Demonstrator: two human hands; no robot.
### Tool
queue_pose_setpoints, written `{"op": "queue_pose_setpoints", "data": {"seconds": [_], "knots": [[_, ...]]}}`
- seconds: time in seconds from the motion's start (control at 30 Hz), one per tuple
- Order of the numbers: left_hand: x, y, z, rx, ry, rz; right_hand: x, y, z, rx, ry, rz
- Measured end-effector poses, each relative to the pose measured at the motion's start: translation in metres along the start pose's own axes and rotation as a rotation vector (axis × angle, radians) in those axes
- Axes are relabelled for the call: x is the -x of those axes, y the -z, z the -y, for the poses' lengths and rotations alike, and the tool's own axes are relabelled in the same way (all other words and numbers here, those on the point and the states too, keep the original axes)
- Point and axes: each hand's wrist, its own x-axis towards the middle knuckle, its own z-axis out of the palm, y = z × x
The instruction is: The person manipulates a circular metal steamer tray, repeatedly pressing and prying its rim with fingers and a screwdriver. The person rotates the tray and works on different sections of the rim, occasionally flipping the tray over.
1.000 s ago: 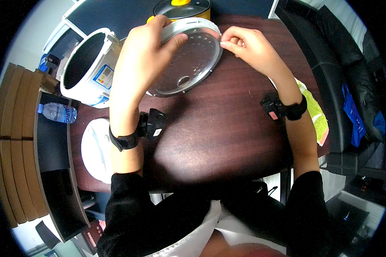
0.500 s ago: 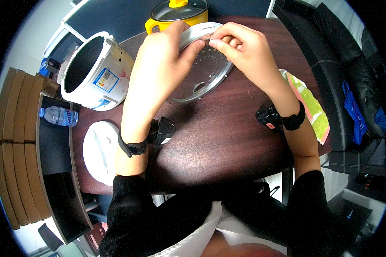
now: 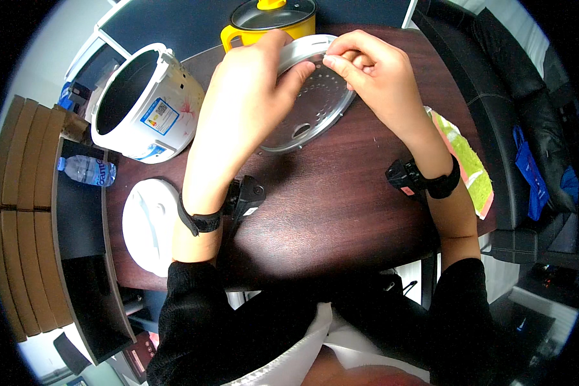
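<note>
A round perforated lid [image 3: 320, 109] with a pale rim is tilted up at the back of the table, gripped at its upper left by my left hand [image 3: 251, 93], thumb across the face. My right hand [image 3: 376, 80] is closed in a pinch at the upper rim; whatever is between the fingertips is too small to make out. Left of my hands stands a white cooker body [image 3: 167, 122] with a dark interior. A white round lid [image 3: 145, 225] lies below it, beside my left forearm. Both wrists wear black strapped devices.
A yellow pot [image 3: 296, 29] with a glass lid stands behind. A green-and-pink cloth [image 3: 469, 167] lies by my right arm on the dark wooden table [image 3: 321, 219]. A plastic bottle [image 3: 87, 170] and cardboard boxes [image 3: 22, 154] are at left, a black padded seat [image 3: 508, 96] at right.
Since a second ago both hands and the perforated lid have shifted rightward, and my left hand now sits closer to my right. My right fingertips stay pinched at the rim.
</note>
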Motion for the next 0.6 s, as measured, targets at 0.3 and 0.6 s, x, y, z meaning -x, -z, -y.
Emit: {"op": "queue_pose_setpoints", "data": {"seconds": [0.3,0.6], "knots": [[0.0015,-0.0016,0.0019,-0.020,-0.008,-0.009,0.0008,-0.0035,-0.0040,-0.094,-0.007,-0.053],[0.0004,-0.0027,0.0020,-0.032,-0.008,-0.009,0.0009,-0.0030,-0.0051,-0.214,-0.110,-0.041]]}}
